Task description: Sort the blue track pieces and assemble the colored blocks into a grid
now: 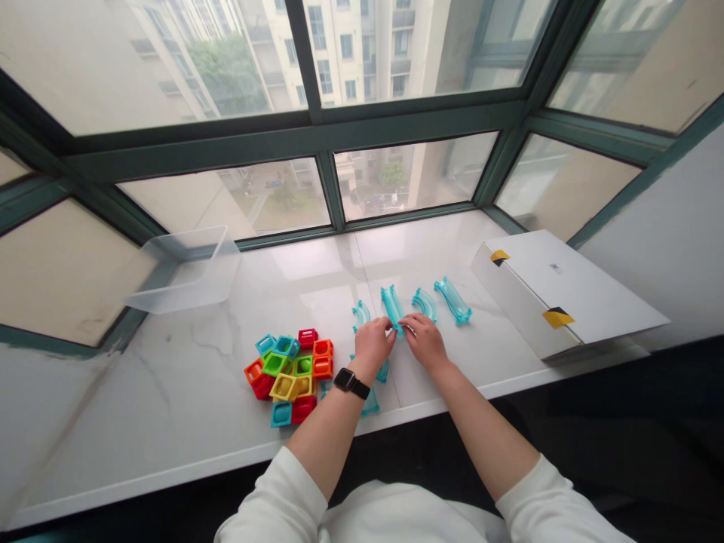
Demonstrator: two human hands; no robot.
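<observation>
A straight translucent blue track piece (pixel 391 303) lies on the white counter in front of me, pointing away toward the window. My left hand (pixel 373 344), with a black watch on its wrist, is closed at the near end of this piece. From the other side my right hand (pixel 425 342) pinches the same end; fingertips cover the detail there. Curved blue track pieces lie left (pixel 360 314) and right (pixel 424 303) of it, and a longer track piece (pixel 453 301) sits farther right. More track pieces (pixel 369 403) are partly hidden under my left forearm.
Colourful hollow plastic blocks (pixel 304 366) are piled left of my left arm. A clear plastic bin (pixel 186 294) stands at the back left by the window. On the right is a white box (pixel 566 279) with yellow-and-black tape. The counter's front edge (pixel 237 449) runs below my forearms.
</observation>
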